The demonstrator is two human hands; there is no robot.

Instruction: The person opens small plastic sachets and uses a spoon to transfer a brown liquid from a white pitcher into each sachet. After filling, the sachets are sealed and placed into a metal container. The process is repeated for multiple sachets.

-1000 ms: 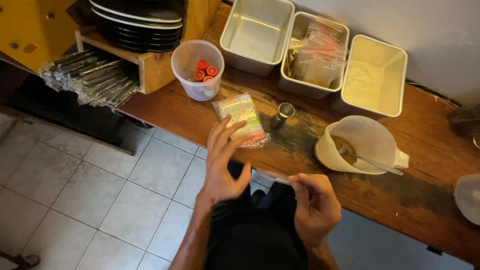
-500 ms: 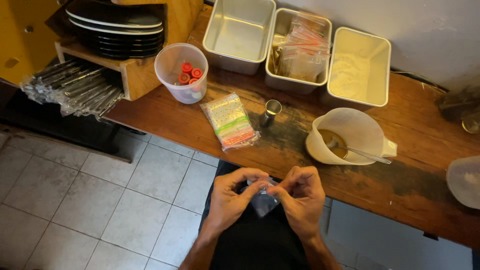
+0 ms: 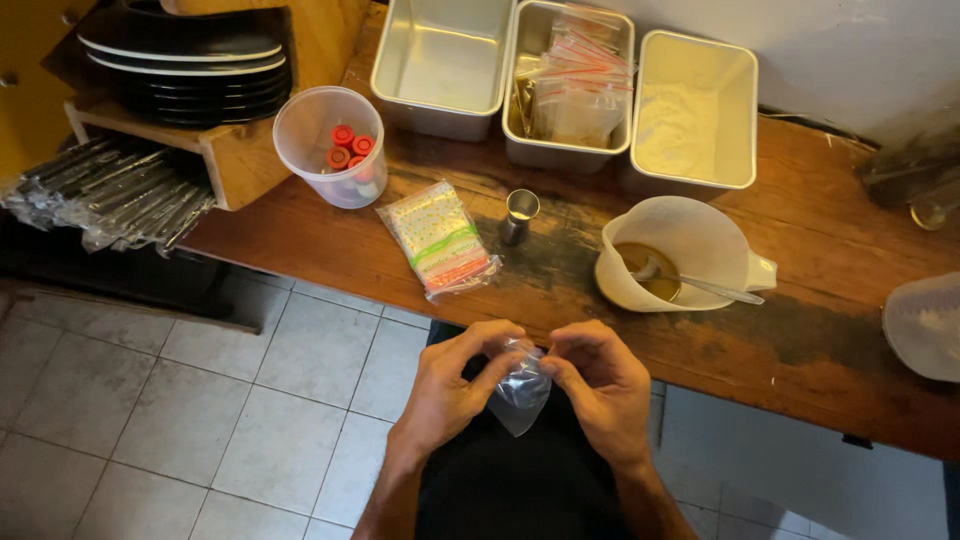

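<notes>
Both hands pinch the top of a small clear bag (image 3: 520, 392), the left hand (image 3: 455, 385) on its left edge and the right hand (image 3: 598, 385) on its right, held just off the near edge of the wooden counter (image 3: 820, 330). On the counter beyond lie a pack of bags (image 3: 440, 240), a metal jigger (image 3: 520, 215) and a white jug (image 3: 690, 255) with a spoon in brown liquid.

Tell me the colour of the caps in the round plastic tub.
Red caps, inside the clear tub; the head view shows them best.
</notes>
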